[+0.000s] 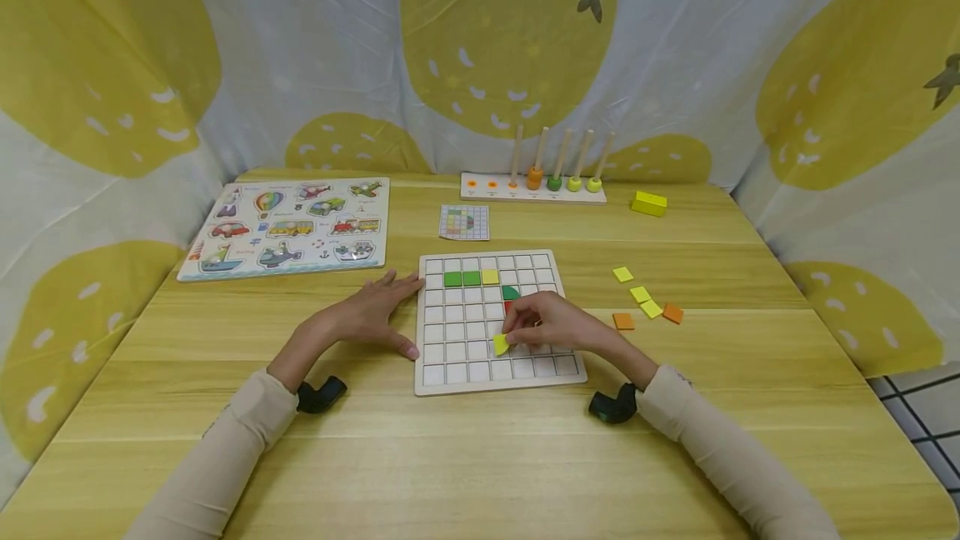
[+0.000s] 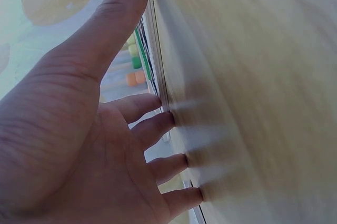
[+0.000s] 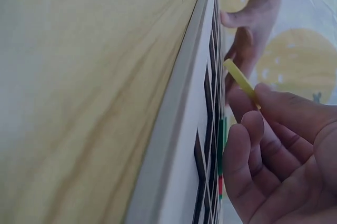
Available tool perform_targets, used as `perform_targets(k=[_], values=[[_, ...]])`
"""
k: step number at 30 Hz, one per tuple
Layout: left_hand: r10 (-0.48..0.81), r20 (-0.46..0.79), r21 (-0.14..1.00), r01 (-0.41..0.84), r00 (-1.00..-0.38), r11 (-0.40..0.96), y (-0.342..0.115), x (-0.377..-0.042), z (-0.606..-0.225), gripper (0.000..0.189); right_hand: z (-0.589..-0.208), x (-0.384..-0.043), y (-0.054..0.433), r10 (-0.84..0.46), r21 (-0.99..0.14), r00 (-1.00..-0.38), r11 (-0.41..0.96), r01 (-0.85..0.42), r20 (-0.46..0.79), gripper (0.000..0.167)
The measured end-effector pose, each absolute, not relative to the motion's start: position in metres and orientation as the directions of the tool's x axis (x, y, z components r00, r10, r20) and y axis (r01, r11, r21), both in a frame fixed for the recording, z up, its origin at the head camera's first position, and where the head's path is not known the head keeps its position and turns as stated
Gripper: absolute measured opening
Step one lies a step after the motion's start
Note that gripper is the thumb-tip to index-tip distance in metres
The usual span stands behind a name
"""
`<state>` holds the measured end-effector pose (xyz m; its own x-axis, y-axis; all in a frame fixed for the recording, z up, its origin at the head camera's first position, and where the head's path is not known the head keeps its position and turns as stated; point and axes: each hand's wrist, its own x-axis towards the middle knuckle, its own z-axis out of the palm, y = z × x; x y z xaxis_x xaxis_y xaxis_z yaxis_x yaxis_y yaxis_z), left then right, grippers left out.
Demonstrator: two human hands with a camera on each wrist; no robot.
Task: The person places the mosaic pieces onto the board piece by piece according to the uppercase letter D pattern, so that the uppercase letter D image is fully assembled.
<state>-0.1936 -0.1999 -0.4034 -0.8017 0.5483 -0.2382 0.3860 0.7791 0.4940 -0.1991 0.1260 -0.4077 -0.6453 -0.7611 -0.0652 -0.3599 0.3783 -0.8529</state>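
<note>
A white grid board (image 1: 455, 376) with square recesses lies on the table. Two green square tiles (image 1: 462, 279) and a yellow square tile (image 1: 490, 276) sit side by side in one of its upper rows. Farther right a green rounded tile (image 1: 510, 292) shows, with a red tile (image 1: 508, 306) below it, partly hidden by the fingers. My right hand (image 1: 546, 322) pinches a yellow tile (image 3: 240, 80) between thumb and fingers, low over the board. My left hand (image 1: 369, 315) rests spread at the board's left edge, its fingertips (image 2: 194, 195) on the table and thumb at the lower corner.
Right of the board lie several loose yellow tiles (image 1: 640, 294) and orange tiles (image 1: 623, 321). A small pattern card (image 1: 464, 222) is behind the board, then a peg stand (image 1: 532, 190) with beads. A picture puzzle (image 1: 291, 227) lies back left, a yellow block (image 1: 648, 203) back right.
</note>
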Motion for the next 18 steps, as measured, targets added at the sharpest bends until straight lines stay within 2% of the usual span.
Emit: perform_targets(k=[12, 18], values=[[0.546, -0.243, 0.496, 0.381, -0.801, 0.780, -0.1998, -0.1934, -0.4024, 0.112, -0.4093, -0.1955, 0.1165, -0.730, -0.853, -0.673, 0.422, -0.306, -0.120, 0.004], [0.546, -0.242, 0.495, 0.382, -0.802, 0.780, -0.2003, -0.1936, -0.4028, 0.112, -0.4104, -0.1951, 0.1150, -0.725, -0.840, -0.678, 0.440, -0.318, -0.123, 0.004]])
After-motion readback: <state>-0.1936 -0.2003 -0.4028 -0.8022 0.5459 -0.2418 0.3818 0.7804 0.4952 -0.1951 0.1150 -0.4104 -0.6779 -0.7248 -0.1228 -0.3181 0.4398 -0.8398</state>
